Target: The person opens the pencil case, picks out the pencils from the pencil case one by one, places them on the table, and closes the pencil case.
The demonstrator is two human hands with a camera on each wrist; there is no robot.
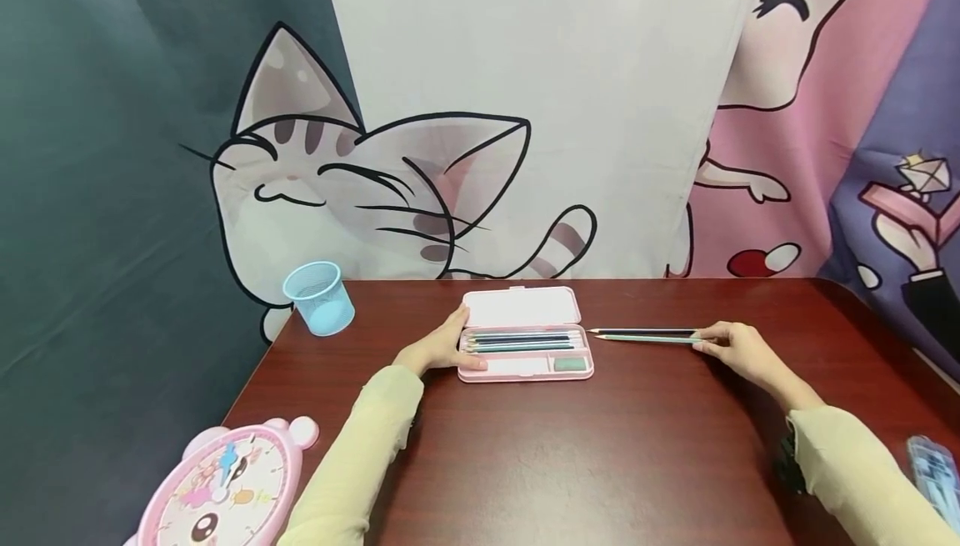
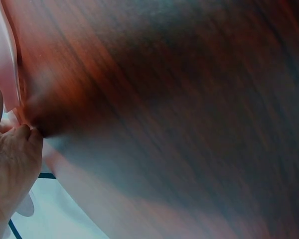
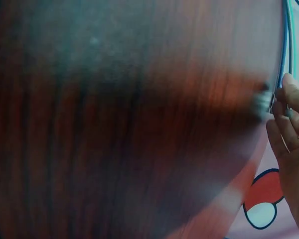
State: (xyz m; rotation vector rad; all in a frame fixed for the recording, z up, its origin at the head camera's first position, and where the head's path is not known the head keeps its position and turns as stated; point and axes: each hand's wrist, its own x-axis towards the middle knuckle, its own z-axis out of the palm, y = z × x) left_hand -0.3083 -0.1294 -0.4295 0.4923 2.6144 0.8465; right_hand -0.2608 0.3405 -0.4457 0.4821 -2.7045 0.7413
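Note:
A pink pencil case [image 1: 517, 378] lies with its lid [image 1: 521, 307] folded back. Several pencils [image 1: 521, 341] lie side by side in its rear compartment, and a green eraser [image 1: 570, 363] sits at the front right. My left hand [image 1: 432, 352] grips the case's left end, thumb at the front and fingers up by the lid. To the right, my right hand [image 1: 742, 352] pinches a dark pencil [image 1: 645, 331] and a light green pencil [image 1: 648, 338] at their right ends. Their points face the case. In the right wrist view, both pencils extend upward from the fingertips [image 3: 288, 82].
A light blue mesh pen cup [image 1: 322, 304] stands at the table's back left corner. A pink clock [image 1: 225, 492] is at the front left, by the left sleeve. A clear blue box [image 1: 933, 475] lies at the right edge. Printed cloth hangs behind the brown table [image 1: 585, 463].

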